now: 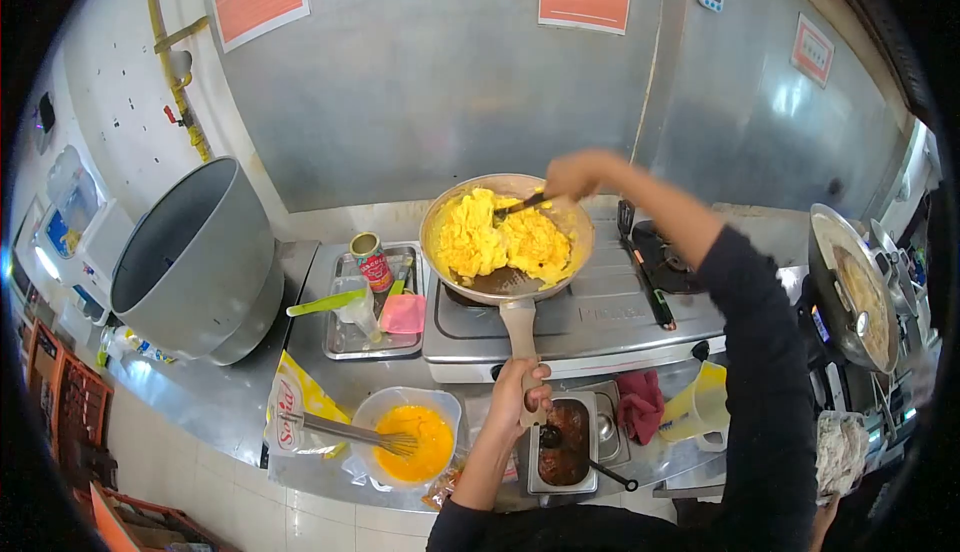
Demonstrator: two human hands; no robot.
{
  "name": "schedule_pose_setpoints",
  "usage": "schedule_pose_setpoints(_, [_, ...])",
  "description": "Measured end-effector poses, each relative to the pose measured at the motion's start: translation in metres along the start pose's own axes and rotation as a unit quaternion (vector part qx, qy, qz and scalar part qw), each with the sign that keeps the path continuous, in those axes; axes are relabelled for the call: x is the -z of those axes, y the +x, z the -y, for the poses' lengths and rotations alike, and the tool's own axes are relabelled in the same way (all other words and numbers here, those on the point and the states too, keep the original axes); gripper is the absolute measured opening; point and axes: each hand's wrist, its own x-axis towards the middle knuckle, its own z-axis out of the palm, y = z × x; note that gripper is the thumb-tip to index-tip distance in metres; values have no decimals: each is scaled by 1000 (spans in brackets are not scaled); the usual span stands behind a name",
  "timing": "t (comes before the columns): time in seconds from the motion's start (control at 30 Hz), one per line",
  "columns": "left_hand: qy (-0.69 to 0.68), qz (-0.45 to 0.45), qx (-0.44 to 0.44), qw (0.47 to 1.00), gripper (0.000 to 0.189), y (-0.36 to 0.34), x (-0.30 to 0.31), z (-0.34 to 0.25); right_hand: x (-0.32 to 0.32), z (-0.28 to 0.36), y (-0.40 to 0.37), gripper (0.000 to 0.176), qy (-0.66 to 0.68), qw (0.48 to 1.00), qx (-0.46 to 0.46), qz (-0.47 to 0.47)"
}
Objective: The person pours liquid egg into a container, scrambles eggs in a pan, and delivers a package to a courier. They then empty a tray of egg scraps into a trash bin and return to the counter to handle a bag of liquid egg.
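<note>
Scrambled eggs (470, 237) lie in a round pan (432, 257) on the gas stove (600, 327). My left hand (520, 392) is wrapped round the pan's beige handle (519, 330), below the pan. Over the pan's upper right rim, my right hand (580, 174) is closed on a dark utensil (525, 205), whose tip is in the eggs. A bowl of beaten egg (420, 442) with a whisk (345, 430) in it stands to the left of my left hand. A metal container of red sauce (565, 452) with a ladle is just right of that hand.
A tray (345, 347) holds an open can (371, 262) and a green-handled tool. A large grey pot (205, 272) stands left. Tongs (650, 277) lie on the stove's right side. A red cloth (640, 405) and yellow jug (697, 404) are front right; a large wok (850, 287) is far right.
</note>
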Motion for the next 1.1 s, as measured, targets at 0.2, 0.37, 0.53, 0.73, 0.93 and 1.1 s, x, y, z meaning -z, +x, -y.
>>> schedule_pose_setpoints(0.2, [-15,9,5,1000,10,1,-1,1,40,-3,-93,18,-44,998,-43,-26])
schedule_pose_setpoints(0.37, [-19,12,2,1000,12,2,-2,0,-36,42,-156,17,-225,966,-52,-116])
schedule_pose_setpoints(0.53, [28,-6,16,999,11,-2,-4,-4,-88,2,-68,17,-185,942,27,-278])
schedule_pose_setpoints(0.73, [28,-8,20,999,14,-1,-2,-4,-22,52,-56,7,-368,863,146,-313])
schedule_pose_setpoints(0.93, [-10,10,9,1000,14,3,1,1,23,112,-134,12,-396,889,31,-227])
schedule_pose_setpoints(1.1, [-23,13,-2,1000,14,3,-1,4,-15,94,-95,13,-360,922,-50,-135])
